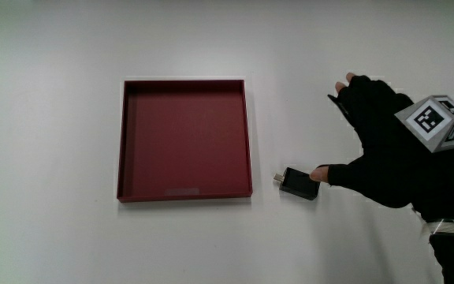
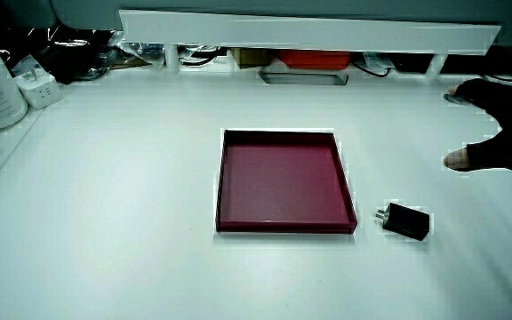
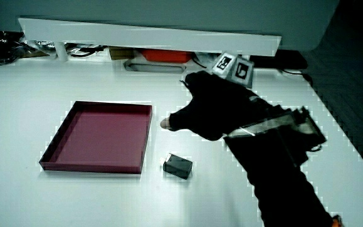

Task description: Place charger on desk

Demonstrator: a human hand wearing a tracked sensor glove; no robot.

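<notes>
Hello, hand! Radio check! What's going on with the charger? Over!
Hand open, holding nothing, beside the charger. Charger flat on the desk, next to the red tray, outside it. Nothing in the way. Over.

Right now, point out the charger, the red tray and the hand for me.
charger [image 1: 299,184], main view, middle of its black body.
red tray [image 1: 249,134], main view, the wall nearest the charger.
hand [image 1: 385,150], main view, back of the glove, fingers spread, beside the charger.
</notes>
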